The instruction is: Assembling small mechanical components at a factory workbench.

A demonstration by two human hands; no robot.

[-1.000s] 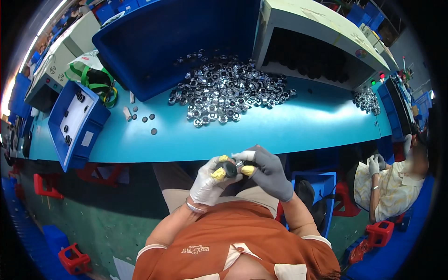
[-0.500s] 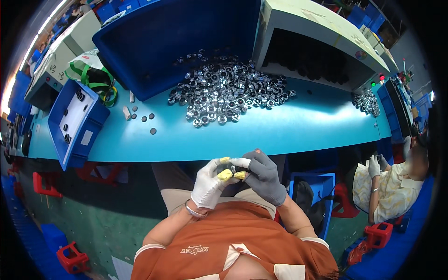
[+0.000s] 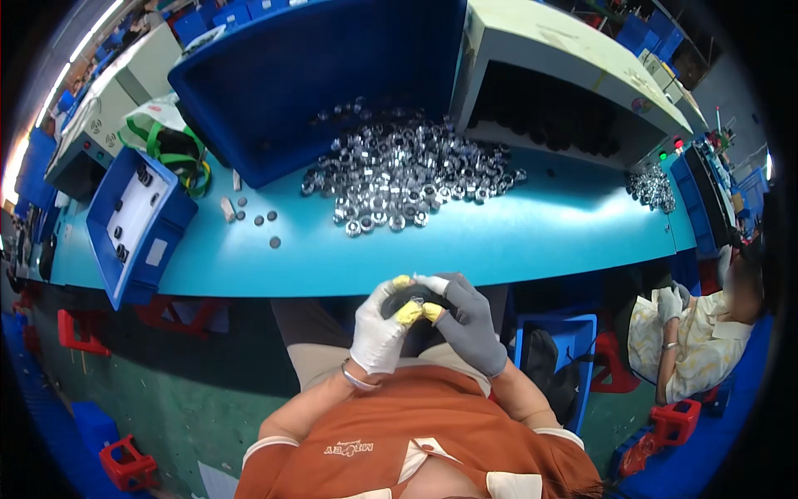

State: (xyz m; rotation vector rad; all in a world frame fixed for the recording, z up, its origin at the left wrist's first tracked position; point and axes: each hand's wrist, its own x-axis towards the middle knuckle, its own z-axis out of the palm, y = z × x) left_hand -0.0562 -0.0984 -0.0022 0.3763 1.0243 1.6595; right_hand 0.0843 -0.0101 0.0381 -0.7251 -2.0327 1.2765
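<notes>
My left hand point(image 3: 379, 333), in a white glove with yellow fingertips, is held over my lap just in front of the table edge. Facing it is my right hand point(image 3: 472, 326), gloved in grey with a white and a yellow fingertip. The fingertips of both hands meet and are closed around a small shiny dark part point(image 3: 418, 300), mostly hidden by the fingers. On the table beyond lies a large heap of small round clear-and-black parts point(image 3: 399, 175). Several dark discs point(image 3: 273, 216) lie loose to its left.
A big blue bin point(image 3: 274, 125) is tipped behind the heap. Beside it stands a pale open-fronted cabinet point(image 3: 565, 46) with dark pieces inside. A blue tray point(image 3: 154, 258) sits at the table's left. A blue crate point(image 3: 586, 333) with a black bag is at my right. A co-worker point(image 3: 698, 341) sits farther right.
My hands stay together over my lap, with the fingers shifted slightly around the small part. The view has tilted a little, so the table edge appears lower.
</notes>
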